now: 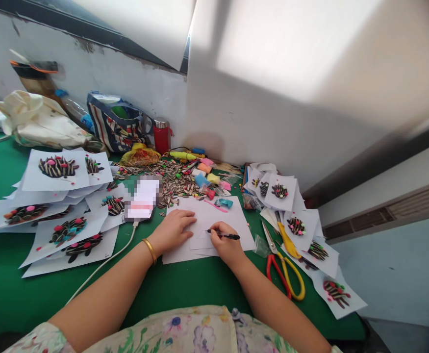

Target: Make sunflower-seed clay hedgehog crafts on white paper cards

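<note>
While the left hand (173, 230) rests flat on white paper (238, 215) just below the frame's centre, the right hand (227, 242) pinches a black pen (233, 237) there, probably light, stiff and best held near its tip, the paper likely creasing easily.

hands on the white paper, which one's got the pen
The right hand: it grips the black pen. The left hand, the one with a gold bangle at its wrist, holds no pen and rests on the white paper.
</note>
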A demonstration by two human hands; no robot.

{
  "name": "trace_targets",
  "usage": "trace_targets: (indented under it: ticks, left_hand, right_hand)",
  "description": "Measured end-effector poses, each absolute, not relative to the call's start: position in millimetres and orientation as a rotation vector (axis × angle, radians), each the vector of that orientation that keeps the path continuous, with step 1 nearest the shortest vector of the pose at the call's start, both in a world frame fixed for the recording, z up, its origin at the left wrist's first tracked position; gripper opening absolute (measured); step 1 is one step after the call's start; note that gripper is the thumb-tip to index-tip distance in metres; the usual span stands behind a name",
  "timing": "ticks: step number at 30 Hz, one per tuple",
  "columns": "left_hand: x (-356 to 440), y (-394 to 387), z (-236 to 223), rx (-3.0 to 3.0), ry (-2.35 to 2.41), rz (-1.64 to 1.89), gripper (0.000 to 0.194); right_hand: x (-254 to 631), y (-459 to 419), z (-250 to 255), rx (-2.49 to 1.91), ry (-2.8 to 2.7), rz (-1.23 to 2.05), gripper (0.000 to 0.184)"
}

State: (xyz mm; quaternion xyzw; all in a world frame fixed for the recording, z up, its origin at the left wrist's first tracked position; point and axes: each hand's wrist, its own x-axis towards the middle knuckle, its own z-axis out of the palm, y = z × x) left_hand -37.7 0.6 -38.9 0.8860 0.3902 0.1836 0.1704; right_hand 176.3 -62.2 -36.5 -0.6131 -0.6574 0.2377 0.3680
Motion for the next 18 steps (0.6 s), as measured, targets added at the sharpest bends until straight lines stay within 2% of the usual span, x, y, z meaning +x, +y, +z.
trace_targets:
  ticks: [18]
  left_hand:
    - [-37.4,0.4,-37.8,2.504,1.111,0.518,0.044]
  right_hand:
    - [176.1,-62.3,-36.5,-1.558,-1.683,0.625,0.013]
